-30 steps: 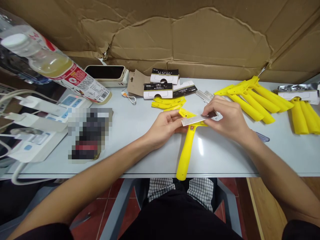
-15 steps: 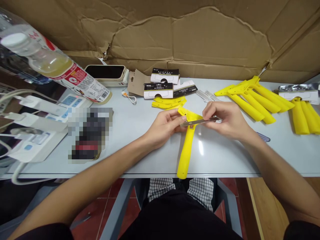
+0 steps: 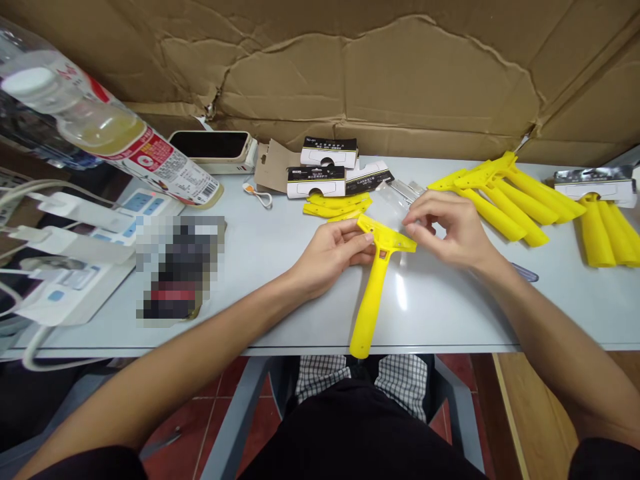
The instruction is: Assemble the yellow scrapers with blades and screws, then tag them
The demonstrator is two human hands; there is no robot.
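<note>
My left hand (image 3: 333, 257) grips one end of the head of a yellow T-shaped plastic tool (image 3: 369, 300), thumb on top. The handle points down toward the table's front edge. By the other end of the head is my right hand (image 3: 447, 227), thumb and forefinger drawn together; what they pinch cannot be made out. Clear plastic film (image 3: 393, 202) shows just beyond these fingertips. Flat yellow pieces (image 3: 337, 203) lie behind my left hand. Thin metal strips (image 3: 409, 190) lie behind my right hand. No metal strip can be made out on the tool's head.
Several yellow tools (image 3: 523, 200) lie at right, near more yellow handles (image 3: 597, 233) by a package. Black-and-white boxes (image 3: 316, 183) stand at the back. Leftward are a bottle (image 3: 165, 167), a boxed phone (image 3: 213, 145), a pixelated object (image 3: 183, 270) and power strips (image 3: 80, 280). Cardboard (image 3: 375, 80) walls the back.
The metal strip held across the tool's head is no longer visible there. My right hand's fingers have come off the head, and clear film now shows near them. The handle has tilted slightly left.
</note>
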